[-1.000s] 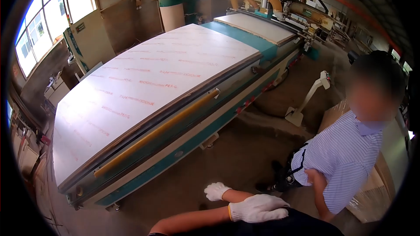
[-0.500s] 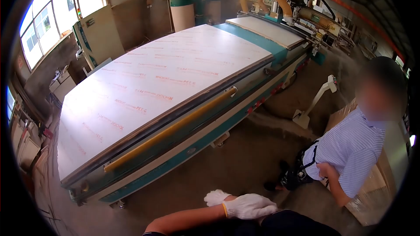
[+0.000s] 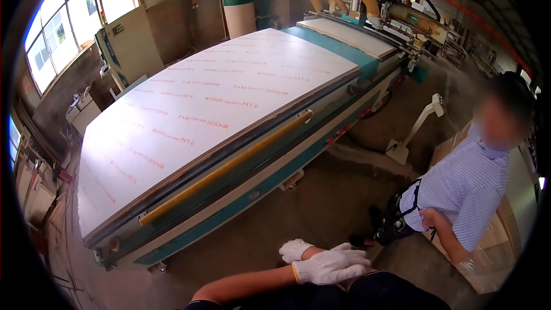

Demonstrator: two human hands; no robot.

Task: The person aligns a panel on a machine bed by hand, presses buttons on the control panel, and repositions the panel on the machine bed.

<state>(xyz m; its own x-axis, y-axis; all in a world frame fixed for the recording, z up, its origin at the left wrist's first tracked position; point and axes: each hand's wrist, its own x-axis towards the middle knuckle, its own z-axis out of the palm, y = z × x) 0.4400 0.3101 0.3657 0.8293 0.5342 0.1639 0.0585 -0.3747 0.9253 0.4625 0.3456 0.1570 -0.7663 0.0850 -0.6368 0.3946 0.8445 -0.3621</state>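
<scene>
The left hand point(image 3: 331, 266) is resting, fingers parted, on the right forearm point(image 3: 312, 251), the right hand point(image 3: 295, 250) is showing no determinable finger state, and the white sheet point(image 3: 218, 109) is lying on the machine bed point(image 3: 331, 45).

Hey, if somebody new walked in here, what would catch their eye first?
Probably the big white sheet with red print, lying on the long machine across the middle. Next, the yellow bar along the machine's near side. Then the white-gloved left hand and right hand, bottom centre, and a person in a striped shirt at the right.
</scene>
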